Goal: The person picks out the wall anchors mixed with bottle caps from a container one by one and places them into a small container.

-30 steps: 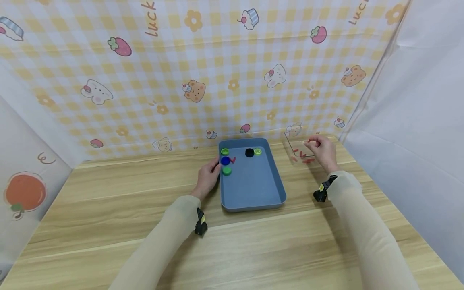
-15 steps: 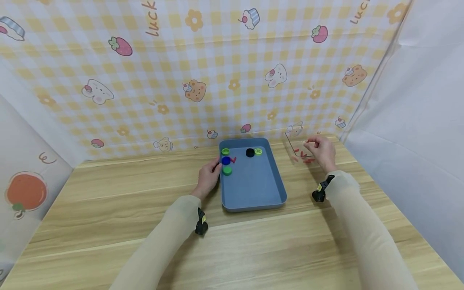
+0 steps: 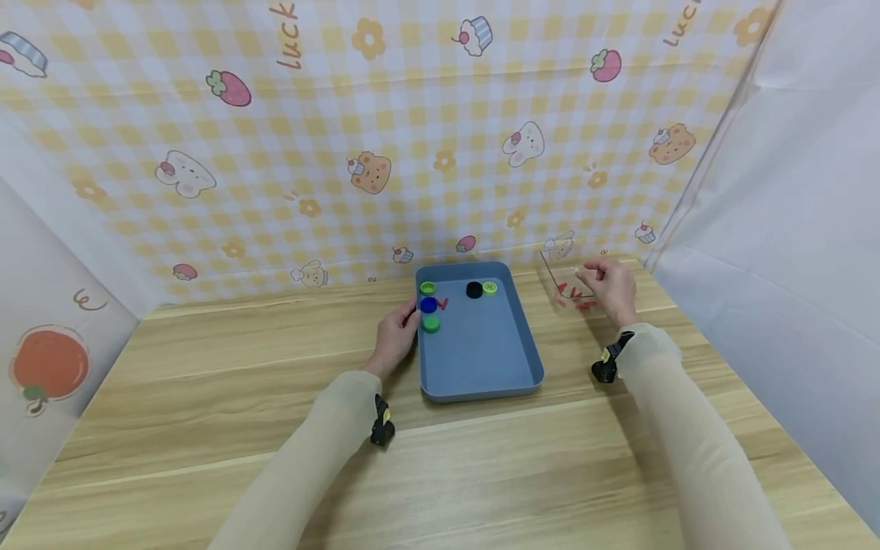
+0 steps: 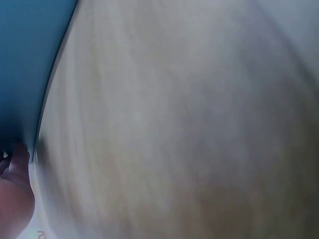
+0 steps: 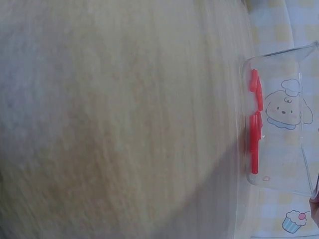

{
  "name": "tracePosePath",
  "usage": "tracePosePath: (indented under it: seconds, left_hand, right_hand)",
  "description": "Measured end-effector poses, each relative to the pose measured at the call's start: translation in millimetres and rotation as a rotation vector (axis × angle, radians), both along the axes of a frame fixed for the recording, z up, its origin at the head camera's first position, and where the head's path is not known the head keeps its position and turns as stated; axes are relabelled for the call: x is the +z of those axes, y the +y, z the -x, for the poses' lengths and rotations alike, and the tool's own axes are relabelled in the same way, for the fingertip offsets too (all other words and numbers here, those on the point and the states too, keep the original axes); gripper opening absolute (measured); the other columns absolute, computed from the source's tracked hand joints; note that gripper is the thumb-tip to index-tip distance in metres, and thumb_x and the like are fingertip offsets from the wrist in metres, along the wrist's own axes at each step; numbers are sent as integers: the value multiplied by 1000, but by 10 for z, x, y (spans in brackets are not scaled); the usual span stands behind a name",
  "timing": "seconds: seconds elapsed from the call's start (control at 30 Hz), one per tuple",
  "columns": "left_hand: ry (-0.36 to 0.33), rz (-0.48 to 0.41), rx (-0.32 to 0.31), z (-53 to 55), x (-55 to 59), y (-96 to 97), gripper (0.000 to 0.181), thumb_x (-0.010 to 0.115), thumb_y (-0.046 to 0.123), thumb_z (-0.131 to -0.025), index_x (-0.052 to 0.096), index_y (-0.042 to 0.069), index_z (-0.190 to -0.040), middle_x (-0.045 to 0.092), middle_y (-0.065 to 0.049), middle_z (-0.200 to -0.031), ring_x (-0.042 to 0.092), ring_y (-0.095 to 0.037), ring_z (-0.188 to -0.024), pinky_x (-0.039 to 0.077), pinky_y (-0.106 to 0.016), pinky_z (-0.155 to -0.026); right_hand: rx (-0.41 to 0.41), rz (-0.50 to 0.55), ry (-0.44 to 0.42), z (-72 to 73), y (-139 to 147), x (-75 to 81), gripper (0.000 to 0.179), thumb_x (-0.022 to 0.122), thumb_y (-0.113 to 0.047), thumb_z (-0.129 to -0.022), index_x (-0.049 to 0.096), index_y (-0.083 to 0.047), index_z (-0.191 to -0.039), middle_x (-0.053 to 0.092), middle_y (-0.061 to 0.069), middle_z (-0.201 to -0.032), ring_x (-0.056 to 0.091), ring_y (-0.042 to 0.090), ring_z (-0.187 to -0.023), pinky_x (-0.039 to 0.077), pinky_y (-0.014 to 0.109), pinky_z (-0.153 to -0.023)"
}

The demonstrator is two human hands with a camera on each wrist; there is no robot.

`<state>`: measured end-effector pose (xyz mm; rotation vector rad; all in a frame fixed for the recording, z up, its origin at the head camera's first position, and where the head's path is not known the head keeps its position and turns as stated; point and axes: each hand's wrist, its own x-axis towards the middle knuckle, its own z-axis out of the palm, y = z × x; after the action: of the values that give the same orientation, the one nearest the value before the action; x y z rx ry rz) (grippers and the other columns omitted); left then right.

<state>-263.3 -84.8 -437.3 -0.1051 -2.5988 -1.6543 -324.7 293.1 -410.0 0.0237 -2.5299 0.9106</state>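
My left hand point(image 3: 396, 336) grips the left wall of a blue-grey tray point(image 3: 481, 351). In the left wrist view its fingers point(image 4: 19, 167) press against the tray's side point(image 4: 30, 74). Inside the tray lie a black cap point(image 3: 474, 290), a blue cap point(image 3: 429, 305), several green caps point(image 3: 431, 324) and small red pieces point(image 3: 443, 304). At the right, my right hand point(image 3: 612, 289) pinches the rim of a clear box point(image 3: 552, 276), fingers drawn together. Several red sticks point(image 5: 254, 144) lie on the box's bottom. Most of the right hand is outside the right wrist view.
Both stand on a wood-grain table point(image 3: 241, 428), near its back edge. Behind it hangs a yellow checked cloth point(image 3: 275, 137) with cartoon prints. White sheets point(image 3: 811, 191) close off the sides.
Both hands hold almost the same positions as a second ago. The tray and caps have not visibly moved. In the clear box, a red stick near the front left lies slightly differently.
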Motion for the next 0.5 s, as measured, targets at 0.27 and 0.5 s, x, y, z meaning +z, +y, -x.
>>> tracePosePath:
  seconds: [0.27, 0.5]
  left_hand:
    - [-6, 0, 2, -9, 4, 7, 42, 47, 15, -99, 44, 2, -139, 45, -13, -143, 40, -26, -134, 36, -39, -110]
    - [-4, 14, 14, -2, 11, 16, 41, 47, 15, -99, 45, 3, -139, 45, -12, -142, 41, -26, -133, 37, -38, -109]
  right_hand:
    - [-31, 116, -53, -22, -26, 107, 31, 64, -21, -90, 66, 2, -111, 46, 3, -74, 39, 15, -66, 30, 25, -58]
    - [4, 283, 28, 32, -284, 292, 28, 67, -20, -88, 69, 1, -106, 45, -5, -69, 39, 6, -61, 31, 18, -53]
